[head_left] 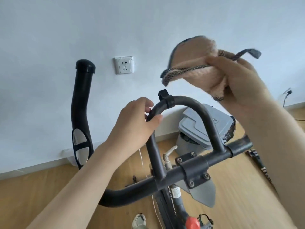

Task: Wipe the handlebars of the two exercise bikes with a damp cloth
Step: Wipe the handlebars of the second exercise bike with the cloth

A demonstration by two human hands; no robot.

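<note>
Against a pale wall, left hand point(137, 119) fingers pinch the handlebar point(189, 104) loop while right hand point(237, 80) clutches the cloth point(194, 63) above it, whose loose flap could snag the clip point(163, 94).

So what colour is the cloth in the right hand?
The cloth is pale pink with a dark grey speckled edge trim, seen in the head view.

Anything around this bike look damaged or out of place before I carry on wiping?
Mostly fine. One oddity: the grey bin behind the handlebar loop has its black liner bunched and crumpled out from under the lid on the right side. The wall socket also sits slightly crooked.
</note>
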